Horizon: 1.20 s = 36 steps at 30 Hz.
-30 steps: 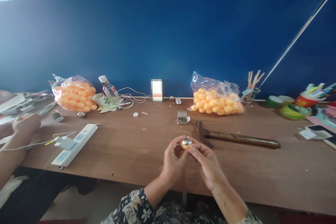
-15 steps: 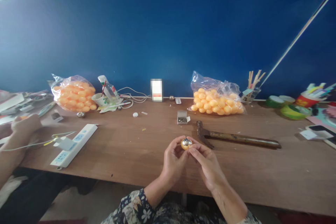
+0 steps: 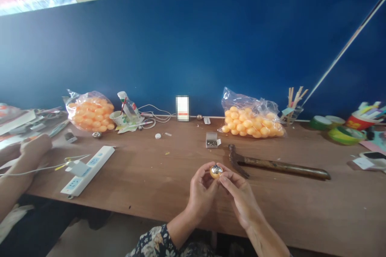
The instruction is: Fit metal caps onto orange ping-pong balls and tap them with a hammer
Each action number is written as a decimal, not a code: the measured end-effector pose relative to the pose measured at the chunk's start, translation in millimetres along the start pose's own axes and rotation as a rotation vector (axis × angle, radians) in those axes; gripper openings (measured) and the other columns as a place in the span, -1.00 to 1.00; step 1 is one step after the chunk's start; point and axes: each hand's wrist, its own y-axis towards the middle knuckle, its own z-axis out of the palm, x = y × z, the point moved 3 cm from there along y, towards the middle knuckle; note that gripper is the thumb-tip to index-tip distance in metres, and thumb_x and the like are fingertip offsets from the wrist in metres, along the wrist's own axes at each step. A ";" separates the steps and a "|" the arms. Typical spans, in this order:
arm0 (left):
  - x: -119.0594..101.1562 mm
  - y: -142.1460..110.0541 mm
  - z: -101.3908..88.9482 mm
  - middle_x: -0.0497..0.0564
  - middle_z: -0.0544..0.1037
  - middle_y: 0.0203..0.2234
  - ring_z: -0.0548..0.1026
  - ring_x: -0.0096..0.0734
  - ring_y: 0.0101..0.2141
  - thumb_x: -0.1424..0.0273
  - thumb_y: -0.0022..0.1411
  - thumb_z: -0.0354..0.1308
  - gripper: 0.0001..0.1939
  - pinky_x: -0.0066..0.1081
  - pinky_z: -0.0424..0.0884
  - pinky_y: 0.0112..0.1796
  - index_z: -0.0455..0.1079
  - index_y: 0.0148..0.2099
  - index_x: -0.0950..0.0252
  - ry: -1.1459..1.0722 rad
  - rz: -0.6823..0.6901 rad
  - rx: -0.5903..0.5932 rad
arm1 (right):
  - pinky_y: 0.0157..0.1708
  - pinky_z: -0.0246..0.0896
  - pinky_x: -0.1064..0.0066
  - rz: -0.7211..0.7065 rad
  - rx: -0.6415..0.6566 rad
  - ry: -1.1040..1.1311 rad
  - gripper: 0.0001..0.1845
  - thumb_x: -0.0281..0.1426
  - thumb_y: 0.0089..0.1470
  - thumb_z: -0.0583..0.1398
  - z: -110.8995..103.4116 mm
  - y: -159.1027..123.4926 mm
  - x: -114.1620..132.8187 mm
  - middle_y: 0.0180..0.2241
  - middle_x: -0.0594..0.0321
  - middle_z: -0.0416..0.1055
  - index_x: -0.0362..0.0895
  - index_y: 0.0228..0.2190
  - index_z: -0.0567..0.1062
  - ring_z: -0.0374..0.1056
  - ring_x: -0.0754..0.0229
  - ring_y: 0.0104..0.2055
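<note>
Both of my hands meet over the wooden table near its front edge. My left hand and my right hand pinch one small ball between their fingertips. The ball is orange with a shiny silvery covering on its upper side. Just beyond my hands lies a hammer with a brown handle, its head toward me. A small open box of metal pins stands behind the ball.
Two clear bags of orange balls rest by the blue wall. A white power strip lies at the left, beside another person's hand. Tape rolls, a cup of sticks and a phone sit at the right.
The camera has tilted up a little, so everything sits lower in the picture. My hands keep the same pinch on the ball.
</note>
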 end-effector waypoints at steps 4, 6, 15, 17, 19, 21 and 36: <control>0.3 0.4 -1.2 0.16 0.56 -0.17 0.54 -0.24 -0.15 0.40 0.03 0.29 -0.61 -0.32 0.44 -0.10 0.38 -0.06 0.33 0.033 0.024 0.006 | 0.18 -0.06 0.13 -0.004 0.017 -0.011 -0.78 -0.22 -0.19 0.38 1.0 1.3 -0.2 -0.01 0.11 0.45 -0.12 -0.54 0.56 0.17 -0.06 0.17; 1.0 0.7 -1.9 0.16 0.56 -0.17 0.54 -0.24 -0.15 0.40 0.04 0.29 -0.62 -0.31 0.44 -0.09 0.38 -0.05 0.33 0.041 0.039 0.006 | 0.19 -0.07 0.14 -0.001 0.021 -0.011 -0.77 -0.22 -0.18 0.38 0.9 1.6 -0.5 0.00 0.11 0.44 -0.12 -0.54 0.56 0.18 -0.06 0.17; -0.5 -0.3 -0.2 0.16 0.56 -0.18 0.54 -0.25 -0.16 0.42 0.04 0.29 -0.62 -0.33 0.44 -0.10 0.38 -0.06 0.34 0.028 0.031 0.007 | 0.20 -0.09 0.12 0.000 0.024 -0.012 -0.78 -0.23 -0.16 0.37 -1.0 1.4 -3.5 0.02 0.11 0.41 -0.11 -0.52 0.56 0.18 -0.05 0.16; -0.5 -0.3 -0.5 0.16 0.56 -0.18 0.54 -0.24 -0.16 0.42 0.03 0.29 -0.62 -0.32 0.44 -0.11 0.39 -0.06 0.34 0.025 0.034 0.001 | 0.20 -0.10 0.12 -0.004 0.023 -0.017 -0.79 -0.23 -0.16 0.37 -0.9 1.5 -2.7 0.03 0.12 0.41 -0.11 -0.52 0.56 0.18 -0.05 0.17; 0.4 -0.1 -1.0 0.16 0.56 -0.18 0.54 -0.25 -0.17 0.41 0.03 0.29 -0.61 -0.32 0.44 -0.11 0.39 -0.06 0.34 0.023 0.033 -0.005 | 0.20 -0.10 0.11 -0.001 0.021 -0.017 -0.79 -0.23 -0.17 0.37 -0.6 1.5 -2.0 0.03 0.13 0.41 -0.11 -0.53 0.56 0.19 -0.05 0.16; 1.4 0.1 -1.4 0.16 0.56 -0.18 0.54 -0.25 -0.17 0.41 0.02 0.30 -0.61 -0.31 0.44 -0.10 0.39 -0.06 0.33 0.024 0.037 -0.007 | 0.20 -0.10 0.11 -0.003 0.017 -0.020 -0.79 -0.23 -0.18 0.38 -0.2 1.5 -1.3 0.02 0.11 0.42 -0.11 -0.53 0.56 0.19 -0.05 0.15; -1.0 -0.5 -0.5 0.16 0.57 -0.19 0.55 -0.25 -0.17 0.42 0.02 0.29 -0.61 -0.32 0.45 -0.12 0.38 -0.07 0.34 0.029 0.027 -0.012 | 0.20 -0.09 0.14 0.005 0.015 -0.021 -0.79 -0.23 -0.17 0.37 1.9 1.0 -0.7 0.01 0.11 0.43 -0.11 -0.53 0.56 0.14 -0.04 0.19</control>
